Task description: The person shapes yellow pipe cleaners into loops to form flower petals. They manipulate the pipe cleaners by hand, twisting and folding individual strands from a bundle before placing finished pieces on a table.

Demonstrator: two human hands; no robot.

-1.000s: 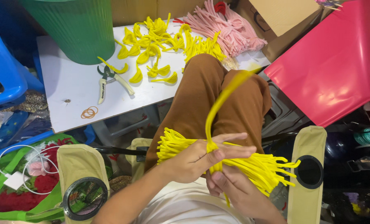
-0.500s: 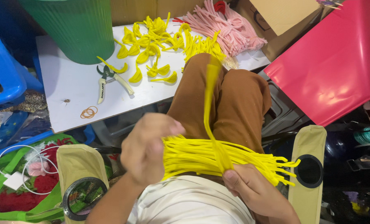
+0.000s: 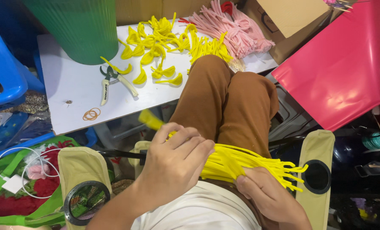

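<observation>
— Red plastic sheet (image 3: 347, 64) fills the upper right of the frame, the biggest thing in view; what comes next in size?

— White table (image 3: 70, 106) across the upper middle, with a green ribbed bin (image 3: 77, 27) standing at its upper left; what the bin holds cannot be seen. A cardboard box (image 3: 283, 21) sits at the upper right of the table, flap open, contents hidden. A blue plastic chair (image 3: 4, 72) shows at the left edge.

— And the person?

— Seated, brown trousers (image 3: 228, 98) in the centre. Across the lap lies a bundle of yellow pipe cleaners (image 3: 241, 164). The left hand (image 3: 175, 164) lies over the bundle's left part, fingers curled down onto it, with one blurred yellow stem (image 3: 149, 120) sticking out above it. The right hand (image 3: 266, 198) is closed round the bundle from below, near its right end.

— Which step would you call it?

— Pulling one stem from the bundle, I judge. The next move calls for a firm right-hand hold while the stem comes free.

— Smaller things?

— Pink pipe cleaners (image 3: 230, 30) and bent yellow loops (image 3: 156, 47) heaped on the table, cutting pliers (image 3: 111, 85), and rubber bands (image 3: 91, 114) at its near edge.
</observation>
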